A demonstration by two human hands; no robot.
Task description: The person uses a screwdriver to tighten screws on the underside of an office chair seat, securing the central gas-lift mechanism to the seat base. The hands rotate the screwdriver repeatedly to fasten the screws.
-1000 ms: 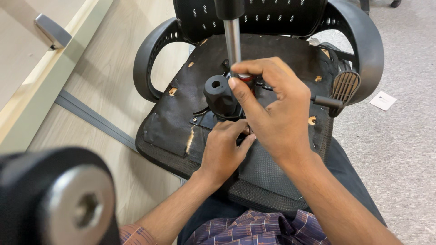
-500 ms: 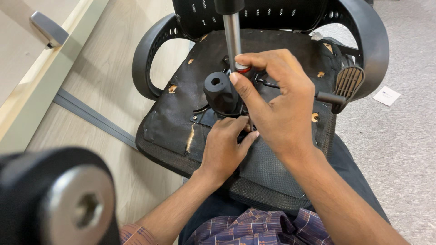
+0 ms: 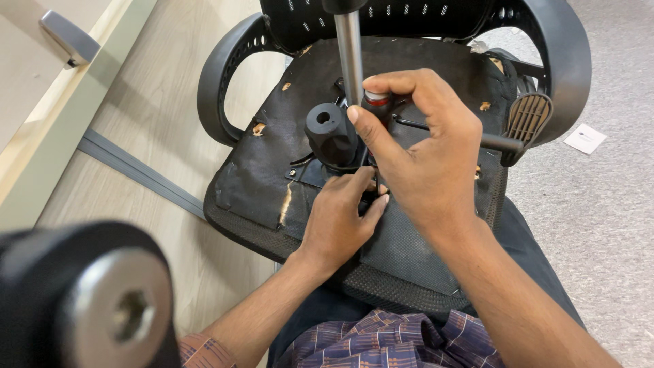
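now right hand [image 3: 415,153] grips screwdriver [image 3: 377,108] upright; left hand [image 3: 338,221] just below, fingers curled.

Right hand [image 3: 422,157] raised, fingers [image 3: 371,133] pinched closed; left hand [image 3: 337,221] lower, palm down, fingers curled

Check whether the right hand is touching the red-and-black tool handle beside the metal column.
Touching. The head view shows the right hand with thumb and fingers wrapped around the red-and-black tool handle, no gap visible, just right of the metal column.
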